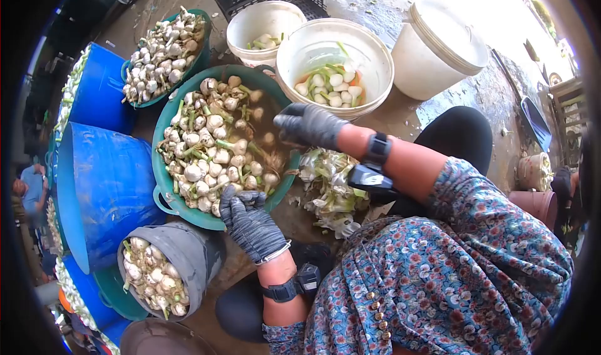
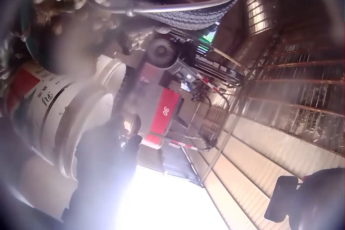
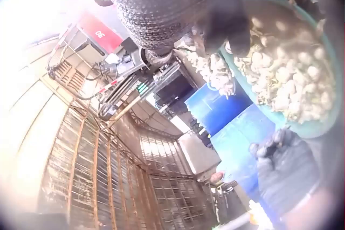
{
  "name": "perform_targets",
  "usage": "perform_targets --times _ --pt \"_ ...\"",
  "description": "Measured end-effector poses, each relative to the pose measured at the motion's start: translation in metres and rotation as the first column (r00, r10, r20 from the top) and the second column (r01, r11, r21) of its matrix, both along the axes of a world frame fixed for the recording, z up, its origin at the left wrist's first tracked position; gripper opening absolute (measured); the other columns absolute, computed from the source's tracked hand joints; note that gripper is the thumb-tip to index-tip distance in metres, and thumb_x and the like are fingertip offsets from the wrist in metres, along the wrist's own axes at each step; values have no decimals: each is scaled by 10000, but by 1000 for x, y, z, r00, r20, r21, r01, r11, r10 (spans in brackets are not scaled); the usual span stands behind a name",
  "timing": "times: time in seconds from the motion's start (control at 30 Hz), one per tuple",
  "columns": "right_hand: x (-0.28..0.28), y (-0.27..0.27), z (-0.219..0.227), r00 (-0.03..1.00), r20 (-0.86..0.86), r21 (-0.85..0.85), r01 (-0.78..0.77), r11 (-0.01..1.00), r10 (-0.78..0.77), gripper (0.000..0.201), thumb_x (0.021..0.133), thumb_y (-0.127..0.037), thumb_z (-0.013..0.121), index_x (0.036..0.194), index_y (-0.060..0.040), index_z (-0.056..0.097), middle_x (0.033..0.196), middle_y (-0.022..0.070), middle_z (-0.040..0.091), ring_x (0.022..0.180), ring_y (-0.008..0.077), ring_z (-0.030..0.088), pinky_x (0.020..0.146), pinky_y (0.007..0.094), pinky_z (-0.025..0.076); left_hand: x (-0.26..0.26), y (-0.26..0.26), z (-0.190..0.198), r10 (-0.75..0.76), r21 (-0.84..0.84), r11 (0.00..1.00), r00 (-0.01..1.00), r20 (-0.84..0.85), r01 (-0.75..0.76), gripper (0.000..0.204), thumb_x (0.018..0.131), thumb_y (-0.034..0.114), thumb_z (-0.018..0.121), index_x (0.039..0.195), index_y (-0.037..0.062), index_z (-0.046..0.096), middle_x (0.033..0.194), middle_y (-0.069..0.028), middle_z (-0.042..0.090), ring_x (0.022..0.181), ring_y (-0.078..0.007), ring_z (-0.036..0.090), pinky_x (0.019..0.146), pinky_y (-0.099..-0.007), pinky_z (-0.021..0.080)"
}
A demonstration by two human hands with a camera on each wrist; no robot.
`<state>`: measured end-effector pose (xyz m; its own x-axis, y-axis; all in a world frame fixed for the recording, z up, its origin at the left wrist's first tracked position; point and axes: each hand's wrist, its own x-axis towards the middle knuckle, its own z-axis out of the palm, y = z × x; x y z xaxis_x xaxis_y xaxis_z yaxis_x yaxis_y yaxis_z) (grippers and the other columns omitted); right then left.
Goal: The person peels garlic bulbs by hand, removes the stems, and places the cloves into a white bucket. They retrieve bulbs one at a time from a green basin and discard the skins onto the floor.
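Gloved in grey, the left hand is at the near rim of a green tub, its fingers bent beside garlic bulbs; whether it grips one is unclear. In the right wrist view the left hand shows bent fingers too. The right hand is over the tub's right side, fingers pointing left, with nothing visible in them. Brownish water fills part of the tub. Peeled bulbs lie in a white bucket just beyond the right hand.
Peelings lie on the ground right of the tub. Blue containers and a grey bucket of garlic stand left and near. Another garlic tub, a smaller white bucket and a lidded white bucket stand farther back.
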<state>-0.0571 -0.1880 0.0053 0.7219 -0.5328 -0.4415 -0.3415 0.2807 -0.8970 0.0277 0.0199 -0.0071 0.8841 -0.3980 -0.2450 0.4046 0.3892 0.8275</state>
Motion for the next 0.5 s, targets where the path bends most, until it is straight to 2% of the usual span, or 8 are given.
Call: perform_targets --times 0.03,0.07,0.1,0.17,0.23,0.43,0.47,0.5 --pt "19 2 -20 970 -164 -192 -209 959 179 473 898 -378 636 1170 5 580 913 119 676 795 219 663 733 335 534 1 1 -2 -3 40 999 1000 -3 4 216 958 141 515 1158 71 555 783 -20 576 691 -131 550 673 -300 505" --pt "37 8 -42 904 -290 -388 -412 824 315 519 881 -393 632 1196 13 555 999 162 665 887 272 656 799 367 521 2 3 -1 -11 32 999 1000 -16 12 218 959 141 514 1159 62 553 779 -29 578 693 -140 553 673 -306 508" --pt "54 14 -67 806 -434 -530 -589 610 402 567 863 -408 627 1222 20 530 1084 206 654 978 324 649 866 399 507 3 5 -1 0 38 999 1000 -19 1 218 959 141 514 1159 62 553 779 -29 578 693 -140 553 673 -306 508" --pt "79 33 -114 753 -523 -496 -649 576 398 670 802 -453 663 1263 10 513 1183 239 613 1109 383 581 956 424 456 9 4 -1 -21 59 998 999 -43 23 216 954 131 510 1155 62 553 784 -34 581 696 -148 558 675 -317 512" --pt "92 51 -150 786 -552 -489 -575 655 278 728 786 -463 673 1305 10 483 1229 228 595 1132 363 581 958 422 460 18 9 -13 -39 44 998 998 -53 42 213 949 127 508 1148 67 555 797 -38 589 708 -153 571 679 -330 519" --pt "93 39 -132 679 -626 -286 -658 697 384 669 798 -507 652 1232 -4 568 1183 205 627 1051 366 621 926 429 469 23 6 -22 -59 111 991 987 -151 76 251 956 68 455 1196 53 524 831 -70 604 736 -157 586 674 -328 535" --pt "92 29 -137 789 -487 -254 -538 804 375 598 863 -524 551 1153 -5 609 1079 217 651 964 371 641 865 428 491 23 7 -28 -92 219 969 988 -122 117 308 940 139 512 1246 111 533 1006 -58 611 906 -180 594 824 -366 499" --pt "89 23 -142 880 -339 -194 -412 890 333 590 927 -540 449 1075 -6 650 975 229 676 877 376 661 804 428 512 21 5 -33 -98 215 969 988 -122 123 308 940 139 512 1246 111 533 1006 -58 611 906 -180 594 824 -366 499"
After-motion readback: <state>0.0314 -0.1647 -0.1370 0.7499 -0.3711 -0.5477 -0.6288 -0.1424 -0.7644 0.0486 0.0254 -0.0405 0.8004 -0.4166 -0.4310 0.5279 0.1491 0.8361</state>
